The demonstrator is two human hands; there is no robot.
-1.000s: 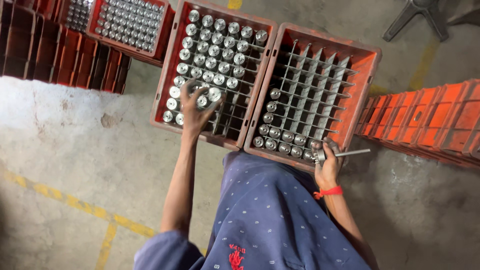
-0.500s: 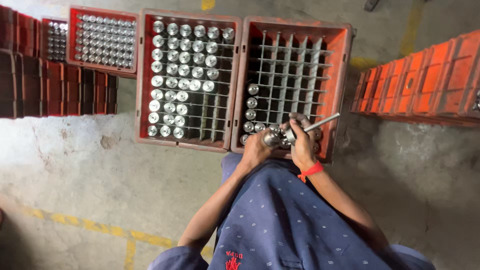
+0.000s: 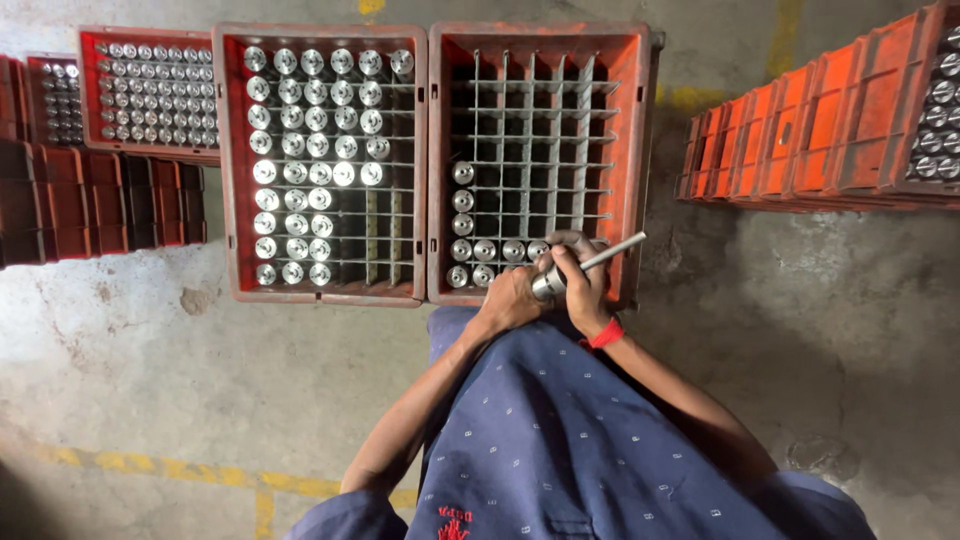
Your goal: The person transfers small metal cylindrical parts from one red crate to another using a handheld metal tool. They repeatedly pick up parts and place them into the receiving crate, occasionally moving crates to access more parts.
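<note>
Looking down over a blue dotted shirt [image 3: 580, 440] at two red crates on a concrete floor [image 3: 150, 380]. Meeting at the near edge of the right-hand crate [image 3: 640, 150], both hands, close above the lap. Clamping a short shiny metal cylinder [image 3: 548, 285], the left hand [image 3: 512, 298], fingers curled tight round it, knuckles up. Gripping a slim metal rod [image 3: 612, 251], the right hand [image 3: 580, 285], fist closed round its lower end, red band at the wrist. Touching, the two hands, with the cylinder sitting right between them. Running up and to the right, the rod's long axis, tip slanting out over the crate's near right corner. Lying just ahead and slightly left of the hands, the few cylinders [image 3: 485, 250] already standing in the grid, end faces up; gaping dark beyond them, the remaining cells. Standing directly to the left, touching side by side, the fuller crate [image 3: 228, 160], rows of bright round tops packing its far and left cells. Bending in from the lower left, the left forearm, elbow out; coming up from the lower right, the right forearm. Nearer to the filled cells, the left hand.
</note>
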